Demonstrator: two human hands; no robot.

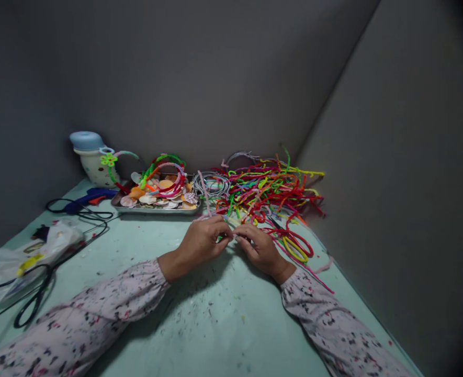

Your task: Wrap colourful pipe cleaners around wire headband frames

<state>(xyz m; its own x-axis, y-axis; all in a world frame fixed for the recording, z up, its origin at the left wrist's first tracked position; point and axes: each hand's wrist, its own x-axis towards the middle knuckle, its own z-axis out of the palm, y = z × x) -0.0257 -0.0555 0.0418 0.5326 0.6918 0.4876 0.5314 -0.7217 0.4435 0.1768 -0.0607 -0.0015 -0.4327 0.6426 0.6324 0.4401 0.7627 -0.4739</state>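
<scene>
My left hand [206,240] and my right hand [260,248] meet fingertip to fingertip above the middle of the pale green table. Both pinch a thin pale pink pipe cleaner [204,193], whose one end stands up behind my left hand. The part between the fingertips is small and mostly hidden. A pale loop also shows just behind the fingers. Behind my right hand lies a tangled heap of coloured pipe cleaners [270,186], with red and yellow loops [295,248] beside the wrist.
A metal tray [156,211] holds shells and coloured rings. Coiled silvery wire [211,184] lies beside it. At the left are a blue-lidded cup [98,165], a blue tool [84,201], black cables [37,298] and plastic bags [62,238]. Grey walls stand behind and right.
</scene>
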